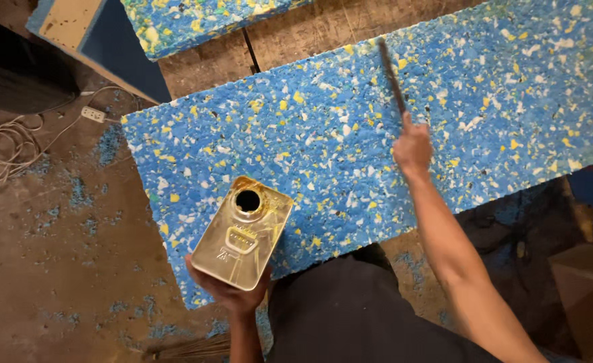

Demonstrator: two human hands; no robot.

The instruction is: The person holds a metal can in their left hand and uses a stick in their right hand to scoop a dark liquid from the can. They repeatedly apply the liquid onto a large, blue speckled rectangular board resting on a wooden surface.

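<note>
Head view, looking down. Two slabs of blue rebonded foam counted: one large foam slab (377, 141) filling the middle and right, long axis running from near left to far right; a second foam slab (189, 17) at the far left edge, only partly in frame. Beneath both, a worn wooden surface (296, 33). At left, concrete floor (47, 269) strewn with blue crumbs, plus one white cable (14, 134) with one small plug block (93, 114).

One gold metal can (242, 232), rectangular, over the near left corner of the large slab; round opening uncapped and facing up, at the far end; long axis running near to far, leaning slightly right. Left hand (232, 289) cupped under the near end, fingers wrapped around the can's edges.

One thin dark stick (392, 74) above the slab at centre right, long axis near to far, tip toward the far edge. Right hand (413, 149) closed in a fist around its near end; whether the tip touches the foam cannot be told.
</note>
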